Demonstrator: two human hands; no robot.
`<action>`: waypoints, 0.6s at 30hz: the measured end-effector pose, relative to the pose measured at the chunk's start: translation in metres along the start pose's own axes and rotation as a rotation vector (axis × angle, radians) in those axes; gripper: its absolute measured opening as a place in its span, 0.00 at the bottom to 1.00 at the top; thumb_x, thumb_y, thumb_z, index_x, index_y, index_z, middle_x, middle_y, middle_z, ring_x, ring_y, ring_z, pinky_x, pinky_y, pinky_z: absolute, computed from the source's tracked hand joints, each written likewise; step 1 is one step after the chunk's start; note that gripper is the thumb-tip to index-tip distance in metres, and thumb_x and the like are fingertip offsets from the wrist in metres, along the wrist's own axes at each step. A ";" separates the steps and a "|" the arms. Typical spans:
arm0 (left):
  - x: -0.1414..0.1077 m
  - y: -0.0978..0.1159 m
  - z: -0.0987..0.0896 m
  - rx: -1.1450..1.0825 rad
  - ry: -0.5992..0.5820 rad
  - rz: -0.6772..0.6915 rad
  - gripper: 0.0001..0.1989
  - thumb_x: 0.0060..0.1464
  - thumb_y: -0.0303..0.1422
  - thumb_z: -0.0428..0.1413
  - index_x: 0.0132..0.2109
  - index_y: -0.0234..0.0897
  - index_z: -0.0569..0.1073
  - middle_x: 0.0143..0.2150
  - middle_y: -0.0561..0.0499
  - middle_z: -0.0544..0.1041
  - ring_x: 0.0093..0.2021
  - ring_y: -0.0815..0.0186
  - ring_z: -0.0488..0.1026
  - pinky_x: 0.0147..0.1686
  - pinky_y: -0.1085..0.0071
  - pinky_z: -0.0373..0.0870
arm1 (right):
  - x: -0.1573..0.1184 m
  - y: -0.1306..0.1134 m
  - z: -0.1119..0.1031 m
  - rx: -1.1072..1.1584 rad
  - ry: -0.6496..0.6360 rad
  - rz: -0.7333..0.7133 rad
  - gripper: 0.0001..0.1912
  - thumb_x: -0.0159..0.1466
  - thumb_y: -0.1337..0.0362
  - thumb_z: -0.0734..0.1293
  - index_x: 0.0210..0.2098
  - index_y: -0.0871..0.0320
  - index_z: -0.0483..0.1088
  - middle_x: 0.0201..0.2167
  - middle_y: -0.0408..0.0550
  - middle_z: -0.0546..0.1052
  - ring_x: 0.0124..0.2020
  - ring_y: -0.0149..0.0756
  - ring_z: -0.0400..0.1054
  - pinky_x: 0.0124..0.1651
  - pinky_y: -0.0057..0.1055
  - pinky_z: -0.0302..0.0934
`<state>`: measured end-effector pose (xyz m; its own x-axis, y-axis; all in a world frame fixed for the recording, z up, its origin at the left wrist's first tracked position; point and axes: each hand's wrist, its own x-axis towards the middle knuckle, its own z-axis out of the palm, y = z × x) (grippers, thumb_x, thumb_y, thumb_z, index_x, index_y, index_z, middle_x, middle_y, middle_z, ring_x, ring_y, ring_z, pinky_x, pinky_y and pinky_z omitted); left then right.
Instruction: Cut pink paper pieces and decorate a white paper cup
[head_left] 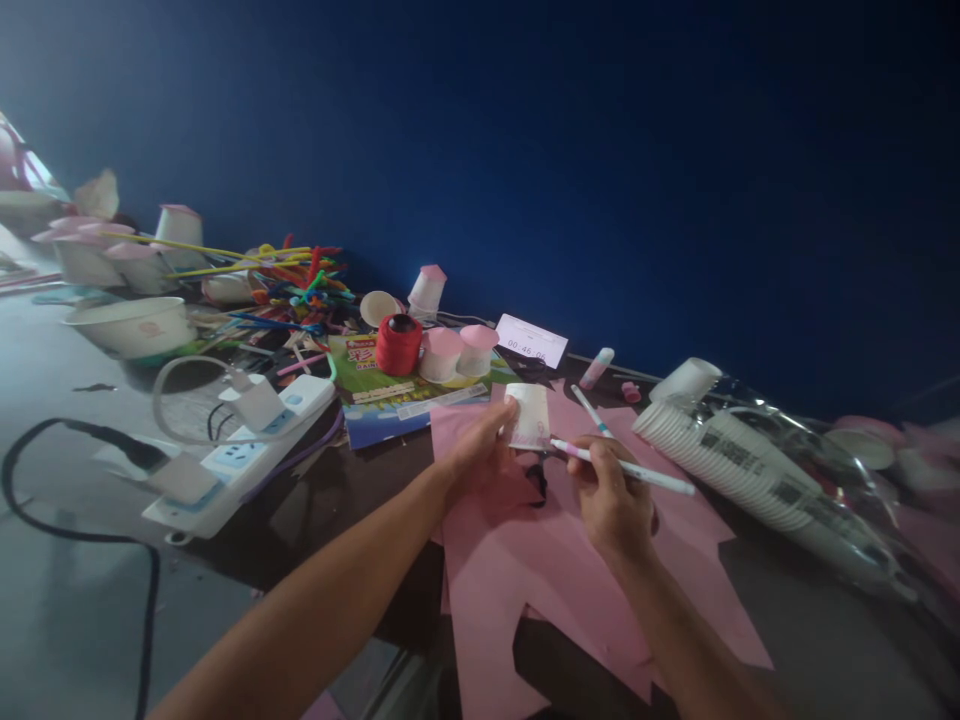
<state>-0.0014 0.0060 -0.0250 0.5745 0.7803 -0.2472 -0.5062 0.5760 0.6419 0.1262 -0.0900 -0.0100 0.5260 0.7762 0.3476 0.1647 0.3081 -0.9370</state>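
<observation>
Okay, near to far. Pink paper (487, 620) sheets overlap at the front with cut edges, lying loose on the dark surface; a forearm dragging across could slide or crease them.

Right hand (613, 500): thumb and fingers pinched round a white marker (656, 476), tip aimed at the cup's lower right edge. Can't tell if tip touches. Left hand (486, 438): thumb on the wall of a paper cup (528, 410), grip closed on it, other fingers mostly hidden. Cup is up off the sheets as far as I can judge, just left of the tip, faint pink marks low on its wall.

Main risk, my read: no firm backing. Cup turns in the grip or wall dents under the tip, line skips. Also smear, if the thumb wanders onto wet ink. Dark item (537, 485) below the cup, can't identify; could snag a wrist.

Left side: power strip (247, 455) with plugs and a black cable (155, 610); an elbow catch could tug it.

Further out: second marker (591, 410) on the paper, could roll. Sleeved cup stack (739, 470) to the right, a wide right elbow might nudge it. Beyond: red spool (399, 345) beside pink-topped cups (441, 355), easy to topple if bumped. Glue stick (598, 368) near the blue wall (570, 180).
</observation>
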 end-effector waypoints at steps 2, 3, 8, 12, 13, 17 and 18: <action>0.001 -0.001 -0.001 0.023 -0.017 0.033 0.18 0.49 0.47 0.62 0.37 0.36 0.73 0.24 0.53 0.73 0.20 0.70 0.69 0.20 0.74 0.64 | 0.000 0.001 0.000 0.020 0.012 0.026 0.13 0.61 0.55 0.65 0.28 0.57 0.73 0.20 0.42 0.71 0.24 0.32 0.65 0.26 0.28 0.61; 0.002 -0.001 -0.002 0.037 -0.009 0.041 0.18 0.49 0.47 0.62 0.37 0.36 0.73 0.24 0.53 0.73 0.19 0.70 0.69 0.20 0.74 0.63 | 0.000 0.002 0.001 0.033 0.016 0.041 0.13 0.61 0.55 0.65 0.28 0.57 0.73 0.20 0.42 0.71 0.24 0.32 0.65 0.26 0.28 0.61; 0.001 -0.001 -0.001 0.055 0.009 0.045 0.19 0.49 0.48 0.62 0.38 0.36 0.74 0.27 0.50 0.75 0.23 0.67 0.70 0.22 0.72 0.64 | -0.002 0.001 -0.001 0.012 -0.021 0.029 0.13 0.63 0.56 0.64 0.29 0.56 0.74 0.20 0.43 0.70 0.23 0.32 0.64 0.25 0.28 0.59; -0.001 0.000 0.001 0.035 -0.025 0.061 0.20 0.48 0.47 0.62 0.38 0.34 0.74 0.31 0.47 0.77 0.31 0.63 0.75 0.29 0.71 0.68 | -0.003 0.000 -0.002 -0.012 -0.073 -0.007 0.12 0.63 0.57 0.64 0.30 0.56 0.74 0.20 0.43 0.70 0.23 0.33 0.63 0.25 0.30 0.60; -0.001 0.000 0.001 0.030 -0.018 0.060 0.20 0.48 0.47 0.63 0.38 0.34 0.74 0.32 0.47 0.77 0.32 0.63 0.75 0.30 0.71 0.69 | -0.003 0.000 -0.002 -0.002 -0.070 -0.006 0.12 0.63 0.57 0.63 0.30 0.56 0.74 0.20 0.43 0.70 0.23 0.33 0.64 0.26 0.30 0.60; 0.000 0.000 0.001 0.015 0.023 0.047 0.18 0.47 0.46 0.63 0.37 0.35 0.74 0.30 0.48 0.77 0.29 0.64 0.75 0.29 0.71 0.69 | -0.002 0.003 -0.002 0.068 -0.015 0.040 0.13 0.63 0.56 0.63 0.29 0.56 0.73 0.23 0.44 0.72 0.25 0.33 0.66 0.28 0.30 0.63; 0.000 0.000 0.001 0.015 0.013 0.036 0.18 0.48 0.46 0.63 0.37 0.36 0.74 0.30 0.49 0.77 0.29 0.64 0.74 0.28 0.71 0.69 | -0.001 0.003 -0.002 0.074 -0.006 0.045 0.13 0.63 0.56 0.63 0.29 0.56 0.73 0.23 0.44 0.72 0.25 0.32 0.66 0.28 0.30 0.63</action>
<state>-0.0013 0.0056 -0.0241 0.5475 0.8037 -0.2331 -0.5167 0.5438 0.6612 0.1278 -0.0911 -0.0134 0.5265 0.7935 0.3053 0.0783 0.3123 -0.9467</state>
